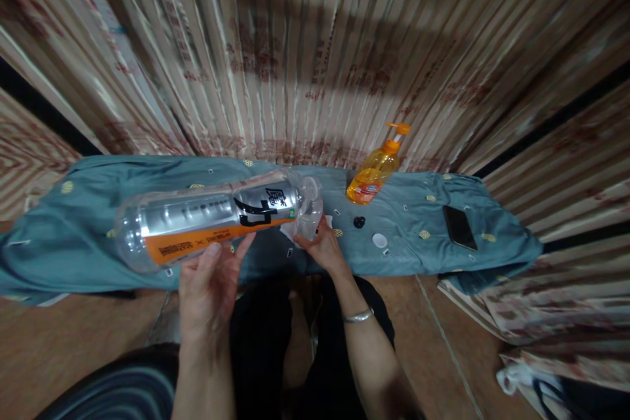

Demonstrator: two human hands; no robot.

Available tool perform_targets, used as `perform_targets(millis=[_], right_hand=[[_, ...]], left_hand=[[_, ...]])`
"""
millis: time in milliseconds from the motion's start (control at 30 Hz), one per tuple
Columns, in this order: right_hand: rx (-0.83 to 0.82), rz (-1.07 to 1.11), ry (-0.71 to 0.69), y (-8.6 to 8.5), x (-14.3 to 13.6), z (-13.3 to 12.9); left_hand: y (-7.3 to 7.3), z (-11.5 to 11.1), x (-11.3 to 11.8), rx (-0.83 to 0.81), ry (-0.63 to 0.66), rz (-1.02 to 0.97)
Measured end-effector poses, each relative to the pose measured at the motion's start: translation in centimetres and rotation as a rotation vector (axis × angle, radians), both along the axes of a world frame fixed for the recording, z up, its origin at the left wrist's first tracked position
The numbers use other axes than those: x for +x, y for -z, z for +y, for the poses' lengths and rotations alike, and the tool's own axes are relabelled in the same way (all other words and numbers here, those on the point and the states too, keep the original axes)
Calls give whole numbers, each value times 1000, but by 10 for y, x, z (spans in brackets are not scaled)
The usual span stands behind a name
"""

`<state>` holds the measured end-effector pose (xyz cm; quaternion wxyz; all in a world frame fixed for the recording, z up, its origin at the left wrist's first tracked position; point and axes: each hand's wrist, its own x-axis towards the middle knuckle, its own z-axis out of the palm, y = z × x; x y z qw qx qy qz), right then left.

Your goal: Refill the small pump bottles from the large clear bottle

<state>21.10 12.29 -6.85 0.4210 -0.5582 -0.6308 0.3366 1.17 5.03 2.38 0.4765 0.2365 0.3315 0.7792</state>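
Note:
A large clear plastic bottle point(221, 210) with a silver and orange label lies tilted nearly sideways above the cloth, its mouth end to the right. My left hand point(209, 279) supports it from below, thumb and fingers against the label's lower side. At the clear neck end, my right hand point(322, 246) is closed, with fingertips partly hidden behind the plastic. White tissue-like material point(289, 231) shows beside those fingers; I cannot tell whether it is gripped or lying on the cloth. A silver bracelet circles my right wrist.
A teal patterned cloth point(408, 210) covers the narrow table. On it stand or lie an orange pump bottle point(373, 174), a small black object point(359, 222), a white disc point(378, 240) and a phone point(459, 227). Striped curtains point(315, 59) hang close behind.

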Motion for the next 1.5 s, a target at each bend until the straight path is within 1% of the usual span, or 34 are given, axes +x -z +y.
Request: perform_targets(millis=[300,600,900,1133,1333,1500], right_hand=[[-4,-31,19,6,-1,0],[20,-38,6,10,3,1],[16,-30,-7,8,4,-2],[8,-21,-4,6,3,-1],[9,4,14,10,3,-1],[18,-21,9,9,3,-2]], left_hand=[[4,-4,1,-2,-21,38],[1,-5,3,-10,-29,45],[5,-5,5,-7,-36,25],[3,-4,4,-12,-22,34],[2,-2,6,-11,-13,63],[2,-4,8,-18,-12,67]])
